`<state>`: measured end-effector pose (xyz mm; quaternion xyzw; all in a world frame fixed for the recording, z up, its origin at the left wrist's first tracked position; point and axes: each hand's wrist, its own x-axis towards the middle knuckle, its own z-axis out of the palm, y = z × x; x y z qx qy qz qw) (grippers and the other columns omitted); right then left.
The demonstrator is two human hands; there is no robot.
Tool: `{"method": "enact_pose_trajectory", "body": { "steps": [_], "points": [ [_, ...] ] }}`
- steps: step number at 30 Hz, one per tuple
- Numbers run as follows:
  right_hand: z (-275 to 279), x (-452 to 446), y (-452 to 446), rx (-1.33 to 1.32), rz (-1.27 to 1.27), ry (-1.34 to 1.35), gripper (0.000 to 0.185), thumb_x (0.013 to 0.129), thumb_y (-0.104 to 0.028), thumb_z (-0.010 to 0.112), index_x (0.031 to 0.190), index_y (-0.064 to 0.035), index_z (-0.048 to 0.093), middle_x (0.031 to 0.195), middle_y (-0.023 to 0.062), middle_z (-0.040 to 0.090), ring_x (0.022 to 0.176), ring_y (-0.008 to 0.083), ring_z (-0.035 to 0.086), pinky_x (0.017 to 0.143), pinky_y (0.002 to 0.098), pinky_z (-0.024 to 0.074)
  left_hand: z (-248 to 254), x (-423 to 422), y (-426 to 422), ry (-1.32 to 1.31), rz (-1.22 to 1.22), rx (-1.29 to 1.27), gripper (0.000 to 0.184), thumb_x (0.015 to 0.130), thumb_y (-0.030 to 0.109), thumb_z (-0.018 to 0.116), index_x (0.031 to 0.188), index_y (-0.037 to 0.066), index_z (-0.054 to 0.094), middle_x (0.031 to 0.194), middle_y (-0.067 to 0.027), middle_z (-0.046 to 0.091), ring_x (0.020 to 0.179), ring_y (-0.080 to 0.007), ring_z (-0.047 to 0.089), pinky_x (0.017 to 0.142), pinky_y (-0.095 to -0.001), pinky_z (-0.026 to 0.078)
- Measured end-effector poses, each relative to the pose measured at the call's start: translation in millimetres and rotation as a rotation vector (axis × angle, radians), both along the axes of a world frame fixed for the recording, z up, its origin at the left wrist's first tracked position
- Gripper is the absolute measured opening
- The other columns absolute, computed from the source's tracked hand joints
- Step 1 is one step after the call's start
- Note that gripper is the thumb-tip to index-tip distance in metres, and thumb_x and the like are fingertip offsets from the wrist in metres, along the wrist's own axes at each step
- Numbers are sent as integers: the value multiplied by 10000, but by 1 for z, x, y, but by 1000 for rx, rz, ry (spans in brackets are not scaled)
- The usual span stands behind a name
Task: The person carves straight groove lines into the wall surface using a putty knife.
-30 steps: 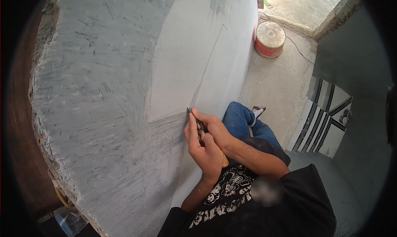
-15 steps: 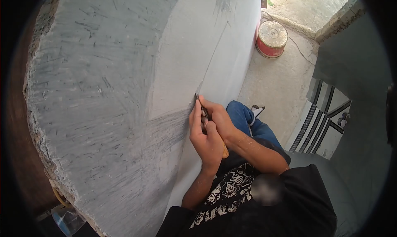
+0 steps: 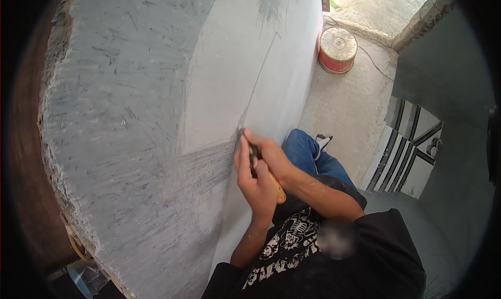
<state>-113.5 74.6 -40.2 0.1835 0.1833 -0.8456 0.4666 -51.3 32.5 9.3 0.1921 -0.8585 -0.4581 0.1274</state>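
Observation:
Both of my hands are wrapped round one hand tool with a yellow handle [image 3: 280, 195] and a dark metal front part; its exact kind is hard to make out. My left hand [image 3: 257, 188] grips it from the left side. From the right, my right hand [image 3: 272, 157] closes over it, fingertips near the front end. The tool's tip meets the grey, plastered surface [image 3: 214, 100]. A thin dark line [image 3: 262, 72] runs away from the tip across this surface. Dark scrape marks [image 3: 209, 160] lie left of my hands.
The surface has a rough broken edge [image 3: 47, 142] on its left. A red round tin [image 3: 337, 53] stands on the concrete floor [image 3: 339, 103]. Tiles with black stripes [image 3: 402, 153] lean at the right. A clear plastic item [image 3: 86, 279] is at lower left.
My hands and the tool have slid slightly down towards my body, still against the surface. The whole view has shifted a little.

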Motion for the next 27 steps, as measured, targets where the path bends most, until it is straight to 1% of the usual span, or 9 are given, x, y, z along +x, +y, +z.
{"method": "enact_pose_trajectory", "body": {
  "steps": [3,6,7,10,14,16,18,21,27],
  "points": [
    [-2,-8,16,11,-153,-80,476,1065,-476,511,744,-126,520,609,-9,513,499,118,482,458,266,380,-5,-9,-2,-95,-118,235,549,943,-6,469,1488,-70,468,1464,-225,521,1393,-339,498,1150,-430,402],
    [-31,-4,44,-4,-95,8,497,1052,-505,522,731,-127,483,597,10,498,452,135,453,409,282,362,-7,12,6,283,-339,-519,572,971,72,512,1522,-54,423,1539,-274,422,1476,-486,339,1190,-575,303],
    [-33,-5,55,86,-133,-11,486,1041,-524,528,770,-125,470,590,9,473,416,135,410,381,280,341,-7,18,2,360,-334,-768,607,992,164,536,1543,-45,385,1628,-310,259,1503,-600,137,1187,-702,171],
    [-99,0,90,166,-246,-138,397,1056,-463,500,849,-128,451,601,-1,453,452,125,422,404,271,359,-11,-5,-2,135,-43,-1123,653,1005,258,546,1555,-42,362,1666,-329,129,1493,-641,39,1156,-767,114],
    [-181,8,139,202,-423,-331,278,1055,-354,474,903,-122,464,639,-3,476,509,116,456,433,269,391,-49,-14,-32,-285,-562,-1331,785,997,434,565,1596,-5,309,1625,-342,257,1526,-484,228,1217,-585,225],
    [-196,14,165,225,-513,-397,223,1040,-303,478,917,-117,474,646,0,481,515,119,458,435,259,394,-33,-14,-17,-971,-815,-206,757,1011,462,547,1589,22,334,1516,-340,441,1400,-412,479,1159,-446,385],
    [-226,15,191,294,-603,-419,221,1024,-248,471,854,-110,505,647,7,511,511,132,474,442,256,430,-47,5,-13,-902,-1083,-160,706,1030,456,524,1577,43,359,1437,-303,541,1254,-432,597,1073,-433,475],
    [-283,21,233,329,-698,-489,138,963,-140,456,843,-75,481,677,33,516,533,152,489,463,278,480,-86,43,-16,-535,-954,-406,682,1037,452,515,1572,54,372,1467,-241,545,1282,-409,583,1080,-458,466],
    [-337,50,258,632,-576,-395,92,947,-85,469,859,-62,464,695,35,483,567,159,500,525,307,527,-76,98,-62,-516,-630,-405,696,1035,455,516,1573,40,365,1492,-223,531,1341,-403,537,1105,-476,443]
  ]
}}
